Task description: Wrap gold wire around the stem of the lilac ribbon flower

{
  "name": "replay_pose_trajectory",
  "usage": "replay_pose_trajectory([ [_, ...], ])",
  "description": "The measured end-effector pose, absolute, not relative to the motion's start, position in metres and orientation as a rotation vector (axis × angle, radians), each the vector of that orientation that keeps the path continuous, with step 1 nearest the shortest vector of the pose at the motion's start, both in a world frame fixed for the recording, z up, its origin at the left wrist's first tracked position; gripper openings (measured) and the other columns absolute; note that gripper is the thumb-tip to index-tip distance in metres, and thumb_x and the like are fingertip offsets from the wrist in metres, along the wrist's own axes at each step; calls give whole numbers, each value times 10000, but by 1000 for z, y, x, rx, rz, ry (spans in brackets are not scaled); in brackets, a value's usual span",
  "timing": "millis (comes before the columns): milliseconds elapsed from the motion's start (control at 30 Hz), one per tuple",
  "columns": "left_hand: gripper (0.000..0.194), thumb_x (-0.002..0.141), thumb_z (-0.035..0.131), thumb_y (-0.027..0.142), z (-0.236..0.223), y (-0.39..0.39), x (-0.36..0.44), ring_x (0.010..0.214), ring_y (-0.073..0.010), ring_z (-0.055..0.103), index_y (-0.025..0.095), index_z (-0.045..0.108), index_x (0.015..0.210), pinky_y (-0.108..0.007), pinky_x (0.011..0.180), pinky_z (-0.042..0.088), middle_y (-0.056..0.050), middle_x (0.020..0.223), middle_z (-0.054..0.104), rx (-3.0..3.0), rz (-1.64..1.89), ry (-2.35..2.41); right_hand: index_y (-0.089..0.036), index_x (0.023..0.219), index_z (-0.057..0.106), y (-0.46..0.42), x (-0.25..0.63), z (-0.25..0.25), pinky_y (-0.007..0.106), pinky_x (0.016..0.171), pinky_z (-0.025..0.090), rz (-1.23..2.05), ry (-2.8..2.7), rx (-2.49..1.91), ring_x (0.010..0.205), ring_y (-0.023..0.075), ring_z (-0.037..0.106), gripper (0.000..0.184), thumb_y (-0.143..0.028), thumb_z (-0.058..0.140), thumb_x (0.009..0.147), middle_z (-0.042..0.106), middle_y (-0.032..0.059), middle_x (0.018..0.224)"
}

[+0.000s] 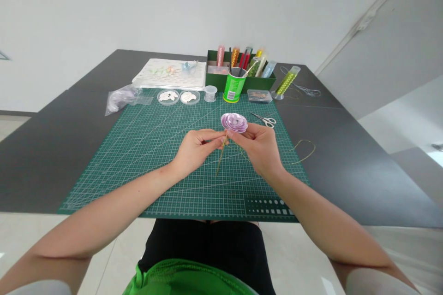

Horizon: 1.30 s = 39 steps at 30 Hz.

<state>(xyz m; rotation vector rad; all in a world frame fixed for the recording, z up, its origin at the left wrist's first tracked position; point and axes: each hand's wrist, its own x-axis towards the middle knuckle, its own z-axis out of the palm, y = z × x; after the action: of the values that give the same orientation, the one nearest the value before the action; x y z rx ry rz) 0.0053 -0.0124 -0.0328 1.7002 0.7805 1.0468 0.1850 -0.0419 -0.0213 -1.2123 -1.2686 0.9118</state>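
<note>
Above the cutting mat (138, 147), a lilac artificial flower (234, 122) with layered petals is held upright between my two hands. My left hand (199, 147) pinches the thin stem (220, 159) just beneath the bloom. From the other side, my right hand (258, 143) closes its fingers under the petals, thumb at the top of the stem. Yellow-green thread (306, 142) curls over the mat's right edge onto the table. Whether the thread runs into my right fingers is hard to make out. Small scissors (266, 120) lie just beyond my right hand.
Behind the flower stand a green can (234, 86) of tools and a dark green box (270, 84) of thread spools. A yellow-green spool (287, 82) stands right. Two dishes of white pieces (168, 97), a plastic bag (121, 97) and paper sheets (169, 73) lie left.
</note>
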Motion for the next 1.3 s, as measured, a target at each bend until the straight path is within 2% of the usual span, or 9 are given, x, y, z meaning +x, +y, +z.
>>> replay_pose_trajectory([
  [100,182,928,708,298,-32,-12,5,756,-142,709,201,859,896,-250,703,594,-40,812,777,1694,1032,755,-190,678,761,-42,186,-21,267,534,178,895,-1267,-1209,559,82,242,214,-370,825,774,329,-67,543],
  [267,206,924,712,331,-29,-11,4,736,-140,710,191,846,855,-254,705,607,-38,803,766,1675,988,744,-189,685,781,-42,185,-19,270,532,174,981,-1224,-1204,556,81,260,217,-383,864,734,385,-63,536],
  [333,217,919,722,350,-27,-11,3,717,-141,706,188,840,838,-262,712,609,-33,773,760,1667,959,742,-187,685,790,-42,184,-16,264,522,214,1063,-1188,-1174,547,79,294,246,-414,881,711,416,-61,529],
  [467,213,909,735,349,-26,-9,4,697,-130,688,181,831,821,-261,720,602,-24,763,759,1618,920,714,-188,720,816,-42,180,-10,268,547,370,1168,-1111,-1110,577,99,450,271,-432,915,657,521,-41,548],
  [567,213,896,759,360,-28,-9,6,735,-134,688,176,829,816,-271,750,602,-30,803,770,1540,909,692,-189,743,824,-42,178,-9,269,568,425,1166,-1055,-1091,610,110,522,271,-407,938,629,598,-24,591],
  [767,312,883,797,462,-32,-12,8,905,-180,748,159,844,942,-354,925,618,-89,967,826,1197,824,598,-188,752,815,-42,178,-12,273,576,461,1142,-987,-1117,663,130,584,244,-376,919,635,663,0,653],
  [967,355,840,873,446,-33,-13,7,854,-153,765,164,840,1054,-328,881,642,-101,1026,839,1112,736,583,-200,751,819,-43,178,-11,271,560,457,1149,-981,-1102,646,127,582,171,-329,869,650,675,5,657],
  [1300,298,834,874,431,-33,-14,10,738,-110,710,142,802,820,-275,791,629,-51,843,783,1087,719,614,-197,685,788,-46,178,-13,273,565,474,1136,-1008,-1084,597,114,566,149,-330,854,684,671,-2,622],
])
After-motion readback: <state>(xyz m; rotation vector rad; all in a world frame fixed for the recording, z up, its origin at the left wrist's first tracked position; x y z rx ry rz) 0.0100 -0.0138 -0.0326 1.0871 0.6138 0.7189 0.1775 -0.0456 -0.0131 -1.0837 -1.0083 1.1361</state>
